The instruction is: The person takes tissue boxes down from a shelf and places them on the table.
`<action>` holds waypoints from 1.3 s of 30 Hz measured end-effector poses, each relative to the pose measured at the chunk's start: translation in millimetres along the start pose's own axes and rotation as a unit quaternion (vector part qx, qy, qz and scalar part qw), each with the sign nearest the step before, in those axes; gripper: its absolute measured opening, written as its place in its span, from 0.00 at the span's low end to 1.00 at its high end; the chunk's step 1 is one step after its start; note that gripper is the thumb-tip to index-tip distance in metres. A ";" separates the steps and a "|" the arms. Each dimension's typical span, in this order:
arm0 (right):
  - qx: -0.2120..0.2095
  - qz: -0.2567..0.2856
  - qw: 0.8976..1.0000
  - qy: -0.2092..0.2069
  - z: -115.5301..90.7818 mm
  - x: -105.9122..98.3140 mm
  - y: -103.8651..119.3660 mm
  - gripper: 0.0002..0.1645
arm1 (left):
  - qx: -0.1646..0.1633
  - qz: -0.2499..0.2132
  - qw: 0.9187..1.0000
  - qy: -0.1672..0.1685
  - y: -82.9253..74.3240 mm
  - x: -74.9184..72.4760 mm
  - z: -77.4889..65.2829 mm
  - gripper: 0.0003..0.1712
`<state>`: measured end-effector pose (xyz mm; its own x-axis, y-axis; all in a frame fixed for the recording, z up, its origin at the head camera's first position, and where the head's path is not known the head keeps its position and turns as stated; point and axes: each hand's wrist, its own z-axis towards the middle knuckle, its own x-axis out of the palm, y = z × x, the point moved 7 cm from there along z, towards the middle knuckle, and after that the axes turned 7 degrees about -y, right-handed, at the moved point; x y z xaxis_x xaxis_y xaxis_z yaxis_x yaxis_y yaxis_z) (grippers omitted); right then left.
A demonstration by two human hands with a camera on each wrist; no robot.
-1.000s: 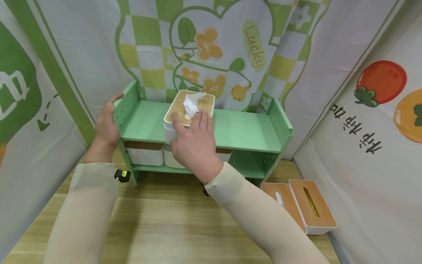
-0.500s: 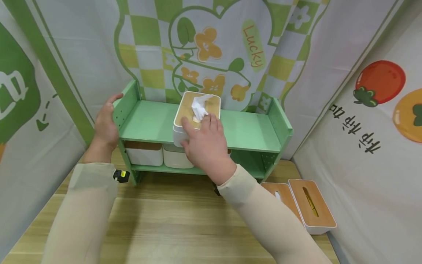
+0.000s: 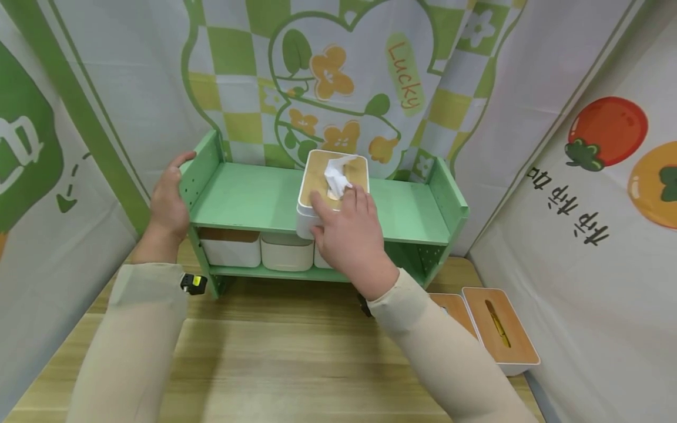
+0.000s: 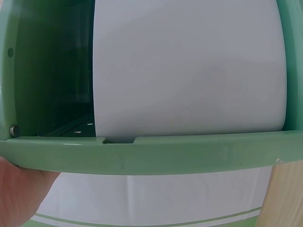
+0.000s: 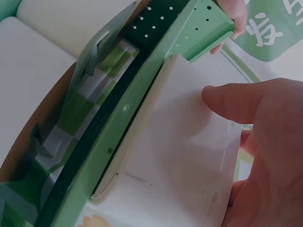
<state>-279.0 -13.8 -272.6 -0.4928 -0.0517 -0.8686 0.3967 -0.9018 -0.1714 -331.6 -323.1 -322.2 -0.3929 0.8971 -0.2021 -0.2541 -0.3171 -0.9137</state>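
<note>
A tissue box [image 3: 312,182], with a wood-look lid and a white tissue [image 3: 337,176] sticking out, sits on the upper board of a green shelf [image 3: 248,194]. My right hand [image 3: 354,235] holds this box by its front edge. Its fingers lie over the lid, and its thumb [image 5: 227,101] presses the white front wall in the right wrist view. At the shelf's left end, my left hand [image 3: 169,200] grips the upright side panel [image 3: 203,170] by its edge. In the left wrist view only part of that hand shows, below the green panel edge [image 4: 189,153].
Several white boxes stand on the lower board, among them a left one [image 3: 233,249] and a middle one [image 3: 288,254]. Two wood-lidded boxes lie at the right, one with a golden slot [image 3: 497,323]. A printed cloth [image 3: 243,53] hangs behind.
My right hand has slid the tissue box to the right along the upper board, uncovering more of the boxes below. My left hand has stayed on the side panel.
</note>
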 end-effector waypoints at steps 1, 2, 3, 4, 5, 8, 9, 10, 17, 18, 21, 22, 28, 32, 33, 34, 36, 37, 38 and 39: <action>-0.001 0.001 1.000 -0.006 -1.1 -0.5 -2.2 0.31 | 0.001 0.000 1.000 -0.001 -0.4 -0.3 -0.3 0.35; -0.001 0.004 1.000 -0.014 -2.2 -0.9 -4.5 0.31 | 0.002 0.001 1.000 -0.001 -0.9 -0.5 -0.6 0.35; -0.002 0.007 1.000 -0.020 -3.4 -1.5 -6.8 0.31 | 0.003 0.000 1.000 -0.002 -1.4 -0.6 -0.8 0.35; -0.003 0.009 1.000 -0.027 -4.6 -1.9 -9.1 0.30 | 0.003 0.001 1.000 -0.002 -1.8 -0.7 -1.0 0.35; -0.004 0.011 0.999 -0.032 -5.7 -2.2 -11.4 0.30 | 0.002 0.002 1.000 -0.001 -1.9 -0.9 -1.1 0.35; -0.008 0.014 0.999 -0.049 -9.3 -2.7 -18.3 0.29 | 0.002 0.003 1.000 0.001 -3.0 -1.0 -1.7 0.35; -0.010 0.014 0.998 -0.053 -10.5 -2.9 -20.6 0.29 | 0.002 0.002 1.000 0.003 -3.1 -0.8 -1.8 0.35; -0.010 0.016 0.998 -0.057 -11.6 -3.1 -22.9 0.29 | 0.004 0.002 1.000 0.004 -3.4 -0.7 -1.6 0.35; -0.010 0.026 0.998 -0.059 -16.4 -4.0 -36.0 0.30 | 0.004 0.006 1.000 0.003 -3.4 -1.2 -1.7 0.35; -0.009 0.028 0.998 -0.057 -16.7 -4.1 -37.6 0.30 | 0.004 0.007 1.000 0.003 -3.2 -1.5 -1.7 0.35; -0.008 0.032 0.998 -0.052 -18.3 -3.8 -42.1 0.30 | 0.006 0.006 1.000 0.002 -3.3 -1.9 -1.8 0.35; -0.007 0.034 0.998 -0.052 -18.9 -3.9 -43.7 0.30 | 0.005 0.006 1.000 0.001 -3.2 -1.9 -1.8 0.35; 0.005 0.052 0.997 -0.049 -23.7 -2.8 -54.7 0.30 | 0.006 0.003 1.000 0.002 -2.7 -0.6 -1.1 0.35; 0.005 0.052 0.997 -0.051 -27.5 -3.0 -62.5 0.31 | 0.008 0.006 1.000 0.004 -2.7 -0.2 -0.8 0.35; 0.004 0.049 0.997 -0.051 -28.6 -3.2 -64.5 0.31 | 0.008 0.008 1.000 0.004 -2.4 -0.3 -0.8 0.35; 0.003 0.047 0.998 -0.052 -29.6 -3.7 -66.8 0.31 | 0.008 0.011 1.000 0.002 -2.2 -0.4 -0.9 0.35; 0.007 0.044 0.998 -0.050 -31.6 -4.6 -71.7 0.31 | 0.008 0.012 1.000 0.001 -1.7 -0.3 -0.9 0.35; 0.011 0.044 0.998 -0.047 -32.6 -4.8 -74.0 0.31 | 0.008 0.011 1.000 0.001 -1.4 -0.3 -1.0 0.35; 0.016 0.045 0.998 -0.043 -33.5 -4.8 -76.2 0.31 | 0.010 0.010 1.000 0.000 -1.3 -0.2 -0.8 0.35; 0.021 0.046 0.998 -0.039 -34.2 -4.8 -78.2 0.31 | 0.012 0.008 1.000 -0.001 -1.4 0.0 -0.4 0.35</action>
<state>-281.2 71.7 -270.9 -0.5150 -0.1676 -0.8407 0.4112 -0.9088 -0.0706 -330.9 -322.6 -321.1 -0.3982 0.8914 -0.2163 -0.2691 -0.3389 -0.9015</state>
